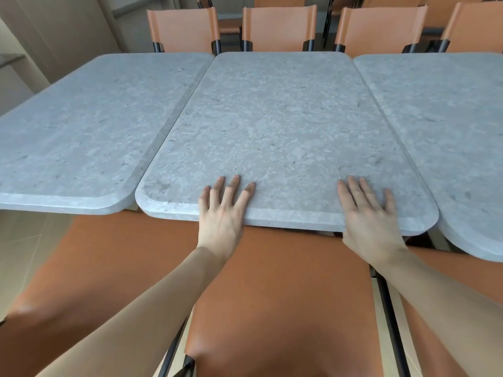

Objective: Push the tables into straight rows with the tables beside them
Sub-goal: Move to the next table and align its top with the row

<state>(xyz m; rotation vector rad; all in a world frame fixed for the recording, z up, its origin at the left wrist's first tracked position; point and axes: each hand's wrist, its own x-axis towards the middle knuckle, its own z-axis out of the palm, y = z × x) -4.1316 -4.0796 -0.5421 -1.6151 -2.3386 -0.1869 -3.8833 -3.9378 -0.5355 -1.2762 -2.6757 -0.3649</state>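
A person leans over an orange chair [277,281] and lays both hands flat on the near edge of the middle table [280,126], one of three grey stone-look tables set side by side. The left table [81,131] lies at 9 o'clock from it, the right table [449,118] at 3 o'clock; the middle top fills the centre of the view and runs away toward 12 o'clock, where a row of orange chairs [279,28] faces it.

The left hand [221,210] rests with fingers straight and spread, the palm hanging over the rim. The right hand [367,210] lies likewise, fingers extended toward 12 o'clock. Neither hand grasps anything; both are released and pressing on the surface. Both forearms reach forward from 6 o'clock.

The thick slab looks heavy, rigid and smooth, so flat palms may slip; the rounded front rim, where the heels of the hands sit, seems the better purchase for a push. The middle table's near edge appears to stand slightly nearer the person than the left table's, though the wide lens makes that hard to judge. The table legs are hidden.
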